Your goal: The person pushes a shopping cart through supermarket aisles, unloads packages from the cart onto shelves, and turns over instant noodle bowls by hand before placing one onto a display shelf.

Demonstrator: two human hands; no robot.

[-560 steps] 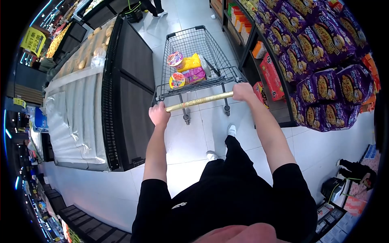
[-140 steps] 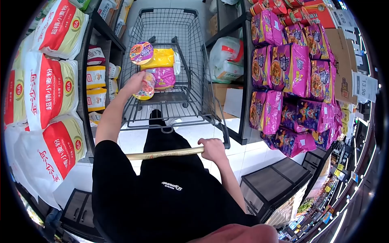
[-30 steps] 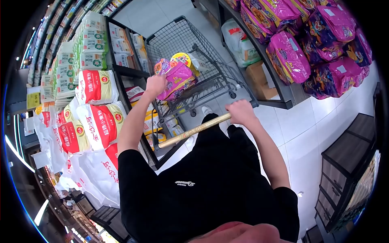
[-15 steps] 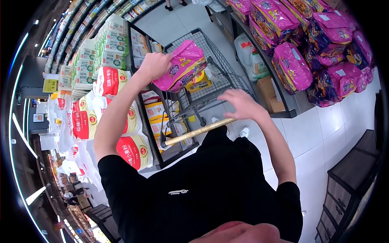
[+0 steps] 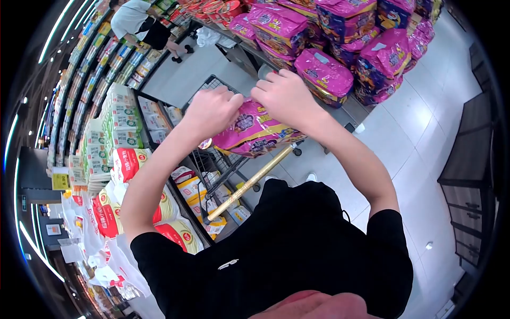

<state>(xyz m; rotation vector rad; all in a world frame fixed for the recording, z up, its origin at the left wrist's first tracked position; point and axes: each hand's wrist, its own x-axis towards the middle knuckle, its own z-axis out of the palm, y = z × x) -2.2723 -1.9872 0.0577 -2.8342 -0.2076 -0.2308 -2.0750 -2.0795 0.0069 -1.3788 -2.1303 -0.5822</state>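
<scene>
A shiny pink multipack of instant noodles (image 5: pixel 255 137) hangs between my hands above the handle end of the shopping cart. My left hand (image 5: pixel 213 112) is closed on its upper left edge. Fingers curled, my right hand (image 5: pixel 287 98) grips the upper right edge. Below the pack runs the cart's gold-coloured handle (image 5: pixel 249 183), which neither hand touches. The wire basket of the cart (image 5: pixel 213 83) is largely hidden behind the pack and my hands.
More pink multipacks (image 5: pixel 324 77) are piled on a display at the right. Flour bags (image 5: pixel 178 234) and green-white packages (image 5: pixel 125 117) are stacked at the left. A person (image 5: pixel 141 26) bends near the far shelves. Dark cabinets (image 5: pixel 467 186) stand at the far right.
My right hand has moved up from near the cart handle and taken hold of the pack's right side. The view has shifted, and a person now shows at the upper left.
</scene>
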